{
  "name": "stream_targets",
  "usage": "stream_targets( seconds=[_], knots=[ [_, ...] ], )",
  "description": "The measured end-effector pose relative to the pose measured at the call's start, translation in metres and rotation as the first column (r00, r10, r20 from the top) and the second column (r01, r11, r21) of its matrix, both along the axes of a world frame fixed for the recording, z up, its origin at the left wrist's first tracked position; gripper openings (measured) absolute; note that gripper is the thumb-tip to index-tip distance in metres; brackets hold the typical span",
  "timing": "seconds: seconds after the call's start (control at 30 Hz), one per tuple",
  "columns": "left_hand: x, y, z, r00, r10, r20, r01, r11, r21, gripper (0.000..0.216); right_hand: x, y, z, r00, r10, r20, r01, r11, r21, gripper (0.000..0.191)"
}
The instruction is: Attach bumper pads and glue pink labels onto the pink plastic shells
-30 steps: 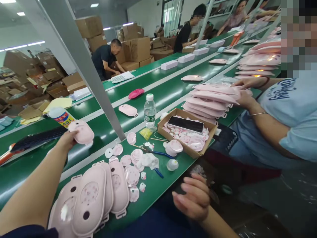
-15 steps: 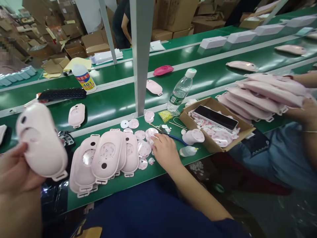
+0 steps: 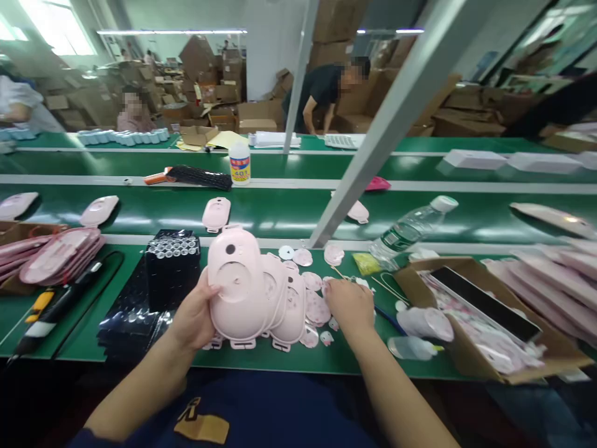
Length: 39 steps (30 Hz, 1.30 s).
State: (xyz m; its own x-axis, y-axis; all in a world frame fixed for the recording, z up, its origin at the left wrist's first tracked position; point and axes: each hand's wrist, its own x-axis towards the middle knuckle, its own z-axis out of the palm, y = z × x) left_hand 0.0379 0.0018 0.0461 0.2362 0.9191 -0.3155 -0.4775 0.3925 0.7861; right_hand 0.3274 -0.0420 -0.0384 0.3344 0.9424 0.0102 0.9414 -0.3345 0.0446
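My left hand (image 3: pixel 196 317) grips a pale pink plastic shell (image 3: pixel 236 267) by its left edge, thumb on its face. The shell is upright, with a small dark hole near the top and a round recess in its middle. Behind and beside it several similar pink shells (image 3: pixel 293 311) lie overlapping on the green bench. My right hand (image 3: pixel 349 305) is low over the bench, its fingers curled down among round pink printed discs (image 3: pixel 317 309); the fingertips are mostly hidden. A small cartoon-shaped piece (image 3: pixel 326 338) lies near its wrist.
To the right are a clear bottle (image 3: pixel 413 230), a small squeeze bottle (image 3: pixel 413 348), a disc stack (image 3: pixel 425 323) and a carton (image 3: pixel 466 348) with a phone (image 3: pixel 485 303) on top. Black-wrapped blocks (image 3: pixel 172 267) and an electric screwdriver (image 3: pixel 60 308) stand left. A slanted post (image 3: pixel 387 124) rises ahead.
The view has swung left and up. My left hand has brought the pink shell from the far left to just in front of the other shells. My right hand stays at the discs.
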Motion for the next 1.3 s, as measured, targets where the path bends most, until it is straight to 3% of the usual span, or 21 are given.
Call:
stream_targets(
  seconds=[0.17,0.27,0.33,0.37,0.4,0.43,0.5,0.53,0.57,0.63,0.73,1.0,1.13,1.3],
  knots=[
    [-0.004,-0.002,-0.007,0.992,-0.068,0.105,0.061,0.996,0.07,0.069,-0.001,0.003,0.0,0.999,0.042,-0.001,-0.042,0.999,-0.016,0.028],
    [-0.007,-0.004,-0.009,0.99,-0.078,0.116,0.071,0.996,0.063,0.074,-0.001,0.006,0.011,1.0,0.014,0.014,-0.014,1.0,0.003,0.03],
    [-0.008,-0.005,-0.009,0.988,-0.087,0.129,0.081,0.995,0.052,0.076,-0.007,0.004,0.028,0.999,0.022,0.024,-0.024,0.994,0.103,0.035],
    [-0.008,-0.006,-0.009,0.986,-0.096,0.137,0.09,0.995,0.051,0.076,-0.013,0.002,0.038,0.997,0.069,0.018,-0.071,0.974,0.213,0.035],
    [-0.007,-0.006,-0.009,0.984,-0.105,0.144,0.098,0.994,0.053,0.077,-0.021,0.0,0.051,0.988,0.155,0.01,-0.148,0.924,0.352,0.034],
    [-0.005,-0.007,-0.01,0.983,-0.111,0.148,0.104,0.993,0.058,0.077,-0.031,-0.003,0.064,0.963,0.27,0.013,-0.24,0.833,0.499,0.031],
    [0.0,-0.01,-0.012,0.981,-0.124,0.151,0.114,0.991,0.074,0.08,-0.055,-0.01,0.089,0.859,0.506,0.077,-0.406,0.582,0.704,0.025],
    [0.002,-0.011,-0.013,0.98,-0.131,0.153,0.119,0.989,0.084,0.082,-0.068,-0.012,0.099,0.803,0.584,0.117,-0.468,0.497,0.731,0.024],
    [0.004,-0.012,-0.014,0.978,-0.137,0.156,0.123,0.988,0.096,0.084,-0.081,-0.014,0.107,0.756,0.637,0.154,-0.522,0.443,0.729,0.024],
    [0.007,-0.015,-0.013,0.973,-0.152,0.173,0.133,0.984,0.115,0.087,-0.102,-0.014,0.115,0.692,0.693,0.202,-0.604,0.402,0.689,0.025],
    [0.008,-0.019,-0.01,0.966,-0.152,0.209,0.127,0.983,0.13,0.087,-0.118,-0.014,0.111,0.663,0.717,0.213,-0.656,0.42,0.628,0.023],
    [0.009,-0.022,-0.009,0.963,-0.158,0.219,0.14,0.985,0.096,0.094,-0.12,-0.031,0.091,0.737,0.667,0.112,-0.619,0.599,0.508,0.056],
    [0.011,-0.023,-0.01,0.965,-0.176,0.196,0.157,0.981,0.11,0.095,-0.119,-0.037,0.085,0.741,0.666,0.083,-0.599,0.601,0.53,0.067],
    [0.01,-0.026,-0.011,0.969,-0.176,0.173,0.154,0.979,0.133,0.089,-0.112,-0.039,0.075,0.725,0.687,0.043,-0.594,0.592,0.544,0.067]
  ],
)
